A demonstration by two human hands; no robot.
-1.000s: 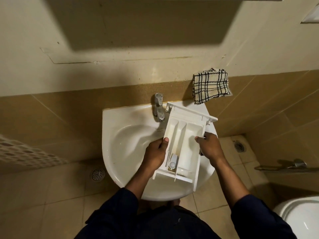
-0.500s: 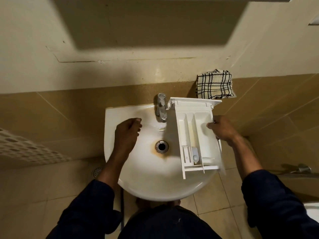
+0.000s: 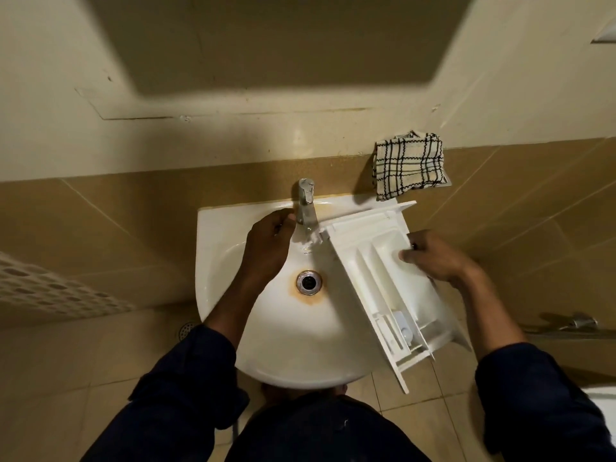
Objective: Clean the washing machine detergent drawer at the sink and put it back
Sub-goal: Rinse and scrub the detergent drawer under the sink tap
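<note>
Checked black-and-cream cloth (image 3: 409,165), folded, sits at the seam where the cream upper wall (image 3: 50,95) meets the brown wall tiles (image 3: 133,228). A large dark shadow falls on the cream wall, plus a thin crack line. White wall plate (image 3: 605,36) is cut off at top right. White perforated basket (image 3: 50,288) at the left edge. Round floor drain (image 3: 186,329) in the beige floor tiles (image 3: 50,378). Chrome fitting (image 3: 580,323) on the right wall, blurred. White toilet edge (image 3: 600,398) at lower right
</note>
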